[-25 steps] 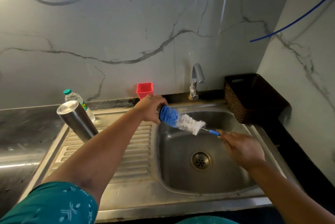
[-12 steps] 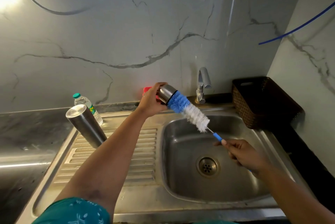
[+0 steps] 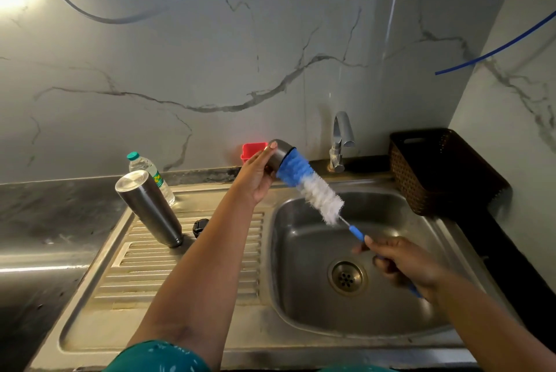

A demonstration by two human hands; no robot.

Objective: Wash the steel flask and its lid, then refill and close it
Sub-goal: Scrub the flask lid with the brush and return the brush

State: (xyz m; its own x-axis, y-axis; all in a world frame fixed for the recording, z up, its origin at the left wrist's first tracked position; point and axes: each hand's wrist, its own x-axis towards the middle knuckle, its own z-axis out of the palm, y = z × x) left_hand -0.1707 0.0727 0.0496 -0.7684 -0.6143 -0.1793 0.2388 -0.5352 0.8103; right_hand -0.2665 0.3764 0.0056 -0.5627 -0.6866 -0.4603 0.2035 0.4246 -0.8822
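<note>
Left grip (image 3: 255, 173) around the round steel lid (image 3: 279, 153), right grip (image 3: 403, 266) on the fluffy blue-and-white bottle brush (image 3: 313, 188).

Teal short sleeve (image 3: 156, 356) w/ pale print, forearms bare.

There is one view only, from the camera on my head. It looks forward and down over my outstretched arms at the steel sink (image 3: 421, 323), its ribbed drainboard (image 3: 186, 263) to my left and the tap (image 3: 341, 143) straight ahead. The wide lens bends the marble wall (image 3: 210, 55) behind and takes in a dark basket (image 3: 436, 173) at the right. Both my hands (image 3: 257, 176) sit near the middle of the frame, close below the lens.
</note>
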